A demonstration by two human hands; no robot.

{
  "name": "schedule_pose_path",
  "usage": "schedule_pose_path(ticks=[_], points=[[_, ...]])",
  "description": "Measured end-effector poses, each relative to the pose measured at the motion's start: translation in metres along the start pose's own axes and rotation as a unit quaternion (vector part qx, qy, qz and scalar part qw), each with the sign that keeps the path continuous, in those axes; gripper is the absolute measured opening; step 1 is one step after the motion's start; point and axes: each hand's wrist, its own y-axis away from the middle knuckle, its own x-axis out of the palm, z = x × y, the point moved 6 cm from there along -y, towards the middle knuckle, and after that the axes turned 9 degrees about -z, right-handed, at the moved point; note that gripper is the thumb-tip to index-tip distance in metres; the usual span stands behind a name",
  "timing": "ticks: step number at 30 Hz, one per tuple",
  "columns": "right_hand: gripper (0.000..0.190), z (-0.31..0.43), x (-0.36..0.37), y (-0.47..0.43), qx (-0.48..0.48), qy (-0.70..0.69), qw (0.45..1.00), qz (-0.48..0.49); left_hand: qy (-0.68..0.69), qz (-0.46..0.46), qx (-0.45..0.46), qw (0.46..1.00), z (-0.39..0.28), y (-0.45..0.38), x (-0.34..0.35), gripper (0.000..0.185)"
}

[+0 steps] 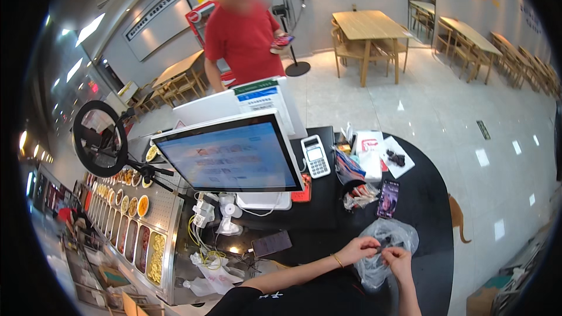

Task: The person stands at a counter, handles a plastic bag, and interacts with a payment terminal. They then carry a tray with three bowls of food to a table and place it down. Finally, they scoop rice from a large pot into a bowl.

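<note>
A crumpled clear plastic bag (373, 272) lies on the black counter (432, 267) in front of me, with something dark inside its mouth. Over this bag, my left hand (361, 249) pinches a small dark piece (380, 249) at its fingertips. My right hand (398, 261) meets it from the other side, thumb and finger closed on the same piece. What exactly the piece is, I cannot tell. Just beyond the bag, a phone (388, 199) lies with its screen lit. Farther back, dark scraps (396, 158) rest on a white sheet of paper (406, 167).
A large touchscreen monitor (232, 153) and a card terminal (315, 156) stand ahead. Left are a second phone (272, 243), tangled cables (206, 245), a ring light (79, 140) and food trays (156, 256). A black cup (351, 188) holds small packets. Across the counter stands a person (246, 44) in red.
</note>
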Motion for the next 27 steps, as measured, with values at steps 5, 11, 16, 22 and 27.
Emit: schedule_pose_path(ticks=[5, 11, 16, 22, 27], points=[[0.008, 0.004, 0.004, -0.002, 0.024, -0.014, 0.999, 0.034, -0.032, -0.001, 0.005, 0.999, 0.008, -0.005, -0.004, 0.027], [0.008, 0.006, 0.001, -0.001, 0.017, -0.004, 0.999, 0.045, -0.078, -0.002, -0.001, 0.997, -0.001, -0.003, 0.004, 0.026], [0.009, 0.016, 0.002, 0.007, 0.027, 0.031, 0.998, 0.051, -0.099, 0.001, 0.017, 0.995, -0.001, -0.001, 0.005, 0.025], [0.011, 0.019, 0.006, 0.006, 0.026, 0.04, 0.998, 0.034, -0.088, -0.006, 0.009, 0.996, -0.012, 0.003, 0.005, 0.023], [0.012, 0.005, 0.001, 0.001, 0.063, -0.005, 0.998, 0.013, -0.077, 0.0, 0.029, 0.997, -0.016, 0.001, 0.008, 0.022]])
